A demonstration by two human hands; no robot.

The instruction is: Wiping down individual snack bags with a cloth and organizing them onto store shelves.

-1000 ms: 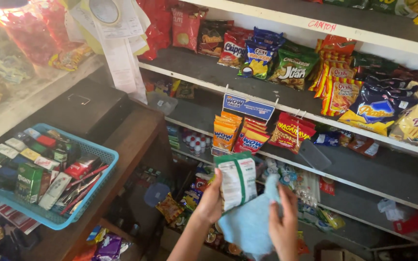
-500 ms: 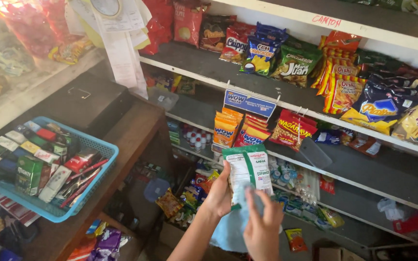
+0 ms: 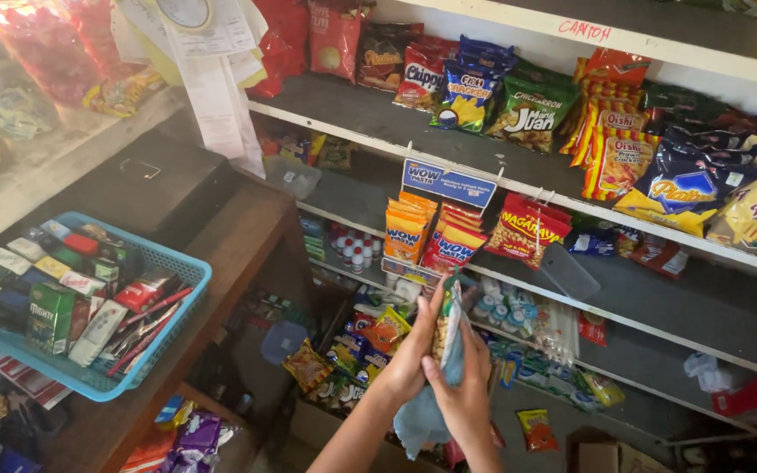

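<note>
- Snack packet (image 3: 449, 328) lower centre of frame, edge-on, pinched between your hands.
- Left hand (image 3: 415, 350) grips its left side; right hand (image 3: 466, 394) presses blue cloth (image 3: 418, 420) against it.
- Snack shelves (image 3: 571, 210) behind; blue basket (image 3: 146, 350) on tabletop (image 3: 221, 236), left.

two hands (image 3: 440, 368), one snack packet (image 3: 447, 328), one blue cloth (image 3: 415, 422), one blue basket (image 3: 181, 280).

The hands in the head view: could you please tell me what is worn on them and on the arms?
Both the left hand and the right hand are bare: no gloves, rings or watch show. The forearms are bare too, with no sleeve in view.
</note>
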